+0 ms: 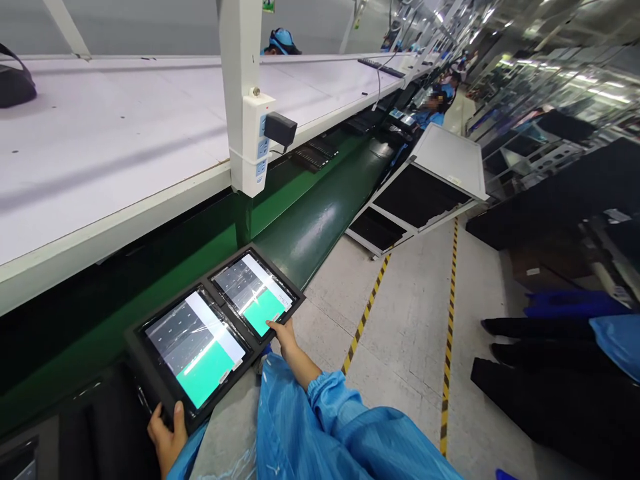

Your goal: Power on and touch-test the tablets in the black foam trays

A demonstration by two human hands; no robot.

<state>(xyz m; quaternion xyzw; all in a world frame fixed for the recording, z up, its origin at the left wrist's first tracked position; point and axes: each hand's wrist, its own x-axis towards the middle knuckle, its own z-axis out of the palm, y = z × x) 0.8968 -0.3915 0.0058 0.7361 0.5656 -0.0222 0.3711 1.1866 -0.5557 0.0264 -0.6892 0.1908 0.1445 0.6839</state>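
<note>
A black foam tray [131, 347] slants across the lower left in the head view, with two lit tablets lying in it. The left tablet [203, 373] and the right tablet [261, 313] each show a grey, white and green screen. My left hand [169, 437] grips the tray's near left corner, thumb on top and fingers at the side. At the right end, my right hand [286, 339] holds the near edge; its thumb lies over the corner of the right tablet, and the fingers beneath are hidden.
Beside the tray runs a green conveyor surface [305, 233] under a white shelf [125, 173]. A power strip [257, 143] with a black adapter [281, 130] is on the post. A white-framed cart [445, 157] stands ahead; a co-worker [434, 110] sits beyond. Striped tape [367, 307] marks the floor.
</note>
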